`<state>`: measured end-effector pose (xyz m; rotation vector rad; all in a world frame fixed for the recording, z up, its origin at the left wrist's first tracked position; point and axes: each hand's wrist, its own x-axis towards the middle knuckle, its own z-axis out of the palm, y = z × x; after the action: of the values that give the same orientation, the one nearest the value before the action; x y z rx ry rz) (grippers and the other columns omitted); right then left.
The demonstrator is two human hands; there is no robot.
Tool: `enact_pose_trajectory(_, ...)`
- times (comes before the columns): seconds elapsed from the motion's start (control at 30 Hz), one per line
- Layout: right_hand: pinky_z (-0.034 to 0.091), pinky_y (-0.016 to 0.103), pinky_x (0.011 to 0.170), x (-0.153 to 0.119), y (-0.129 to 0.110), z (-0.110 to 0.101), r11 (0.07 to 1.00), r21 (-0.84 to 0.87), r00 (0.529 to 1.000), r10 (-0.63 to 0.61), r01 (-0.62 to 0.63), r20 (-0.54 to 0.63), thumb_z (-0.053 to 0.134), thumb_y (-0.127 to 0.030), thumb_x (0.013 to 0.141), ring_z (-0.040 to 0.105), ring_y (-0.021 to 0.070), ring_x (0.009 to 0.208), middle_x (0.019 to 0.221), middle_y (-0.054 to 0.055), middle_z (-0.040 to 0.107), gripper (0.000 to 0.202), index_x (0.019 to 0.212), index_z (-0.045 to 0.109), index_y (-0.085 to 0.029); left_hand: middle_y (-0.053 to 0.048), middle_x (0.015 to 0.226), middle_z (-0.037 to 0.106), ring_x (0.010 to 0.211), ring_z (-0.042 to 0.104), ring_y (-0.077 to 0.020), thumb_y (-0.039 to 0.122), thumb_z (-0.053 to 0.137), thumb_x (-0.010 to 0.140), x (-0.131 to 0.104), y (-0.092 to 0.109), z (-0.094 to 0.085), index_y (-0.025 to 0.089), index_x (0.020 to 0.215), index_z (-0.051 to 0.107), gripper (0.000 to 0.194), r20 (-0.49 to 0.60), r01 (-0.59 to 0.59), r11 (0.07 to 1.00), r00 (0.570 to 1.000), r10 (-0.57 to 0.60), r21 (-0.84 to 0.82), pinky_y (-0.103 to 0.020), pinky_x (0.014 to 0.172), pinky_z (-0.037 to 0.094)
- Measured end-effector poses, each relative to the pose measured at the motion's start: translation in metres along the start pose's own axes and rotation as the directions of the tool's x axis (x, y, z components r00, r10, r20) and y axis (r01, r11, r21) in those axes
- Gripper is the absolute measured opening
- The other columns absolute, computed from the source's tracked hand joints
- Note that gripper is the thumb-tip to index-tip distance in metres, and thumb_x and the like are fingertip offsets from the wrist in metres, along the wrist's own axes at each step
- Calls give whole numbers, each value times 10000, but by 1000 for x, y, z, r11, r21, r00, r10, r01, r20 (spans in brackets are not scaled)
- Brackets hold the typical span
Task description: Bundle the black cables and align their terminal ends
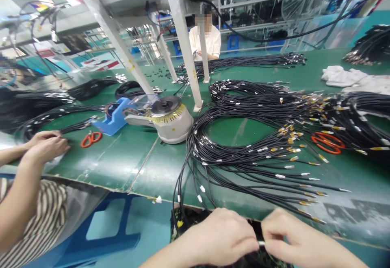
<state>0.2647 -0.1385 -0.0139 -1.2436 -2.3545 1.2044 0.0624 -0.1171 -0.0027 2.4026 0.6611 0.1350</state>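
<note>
My left hand (pixel 224 235) is closed at the bottom centre, its thumb and fingers pinched at a small pale cable end (pixel 261 243). Beside it, my right hand (pixel 286 237) pinches the other side of that same small piece. Only a short whitish bit shows between the two hands; the rest is hidden by the fingers. Just beyond them, a large looped bundle of black cables (pixel 201 146) with white and yellow tags lies on the green table (pixel 100 162), its ends fanning toward the right.
A round white tape dispenser (pixel 173 125) stands left of the cables, near a blue tape holder (pixel 114 117). Red-handled scissors (pixel 91 139) and orange handles (pixel 327 142) lie around. A co-worker's hands (pixel 47 148) are at left; another person (pixel 210 40) sits behind metal posts (pixel 190 56).
</note>
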Motion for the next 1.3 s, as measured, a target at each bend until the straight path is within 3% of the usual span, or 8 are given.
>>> enact_pose_trajectory(0.1, 345, 215, 575, 0, 10, -1, 997, 70, 999, 42, -44, 33, 451, -310, 827, 368, 112, 557, 512, -48, 330, 386, 515, 262, -185, 31, 777, 646, 749, 569, -124, 325, 411, 872, 1, -14, -31, 237, 831, 596, 209, -118, 86, 991, 990, -74, 104, -216, 691, 398)
enact_pose_trajectory(0.23, 340, 234, 588, 4, 17, 2, 986, 109, 992, 122, -124, 28, 419, -356, 852, 358, 118, 555, 500, -45, 320, 418, 508, 254, -186, -19, 846, 624, 821, 538, -153, 259, 340, 898, 16, -50, -62, 188, 860, 589, 262, -411, 388, 888, 871, -267, 246, -267, 766, 397)
enact_pose_trajectory(0.3, 351, 241, 610, 5, 16, 4, 980, 116, 987, 158, -161, 39, 425, -340, 848, 397, 125, 577, 504, -37, 374, 403, 503, 289, -184, -43, 825, 611, 822, 529, -175, 223, 352, 888, 24, -67, -67, 166, 810, 593, 260, -413, 437, 843, 862, -293, 313, -295, 766, 400)
enact_pose_trajectory(0.5, 381, 249, 583, 11, 7, 0, 976, 133, 985, 172, -171, 1, 442, -267, 834, 459, 138, 585, 511, -30, 456, 330, 518, 397, -184, -38, 853, 587, 832, 535, -173, 240, 439, 857, 26, -81, -67, 171, 835, 593, 170, -290, 343, 871, 925, -247, 352, -291, 752, 410)
enact_pose_trajectory(0.73, 412, 249, 711, 79, -32, -25, 957, -274, 915, -191, 93, -357, 360, -136, 887, 523, 148, 759, 815, 30, 585, 206, 824, 555, -161, -11, 736, 578, 771, 502, -169, 179, 510, 795, 19, -76, -73, 171, 788, 560, 51, -251, 284, 903, 945, -208, 323, -273, 694, 398)
enact_pose_trajectory(0.9, 422, 308, 656, 125, -41, -27, 776, -630, 924, -264, 33, -277, 422, -131, 842, 571, 199, 689, 744, 74, 625, 183, 773, 591, -123, -18, 785, 549, 806, 472, -164, 201, 420, 852, 0, -74, -79, 178, 736, 527, 159, -352, 233, 939, 926, -136, 251, -288, 729, 391)
enact_pose_trajectory(1.13, 389, 327, 629, 113, -79, -33, 656, -751, 891, -381, 72, -247, 380, -64, 828, 534, 223, 733, 818, 75, 573, 172, 856, 534, -136, -45, 893, 551, 873, 485, -158, 214, 359, 886, -28, -76, -76, 186, 877, 504, 148, -600, 112, 994, 796, -80, 15, -315, 792, 414)
enact_pose_trajectory(1.3, 370, 319, 610, 108, -77, -30, 652, -750, 903, -380, 107, -202, 389, -51, 817, 517, 202, 690, 780, 45, 560, 167, 834, 504, -171, -68, 934, 582, 912, 507, -170, 201, 344, 888, -39, -75, -77, 187, 908, 529, 186, -562, 34, 994, 827, 30, 102, -345, 819, 428)
